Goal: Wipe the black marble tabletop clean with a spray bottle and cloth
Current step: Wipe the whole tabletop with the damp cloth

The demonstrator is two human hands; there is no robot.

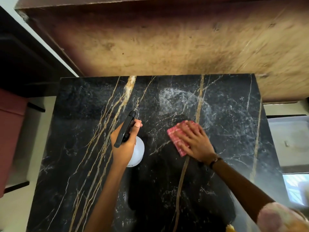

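The black marble tabletop (83, 148) with gold and white veins fills the middle of the view. My left hand (124, 144) grips a spray bottle (138, 152) with a clear body and a black trigger head, held above the table left of centre, nozzle pointing away from me. My right hand (194, 141) lies flat with spread fingers on a folded pink checked cloth (175, 135), pressing it onto the marble. A whitish wet smear (177, 101) spreads on the stone beyond the cloth.
A worn brown wooden wall (167, 39) stands directly behind the table's far edge. A reddish-pink box (10, 131) sits off the left side. At the right lie a pale floor and a lower dark ledge (287, 118).
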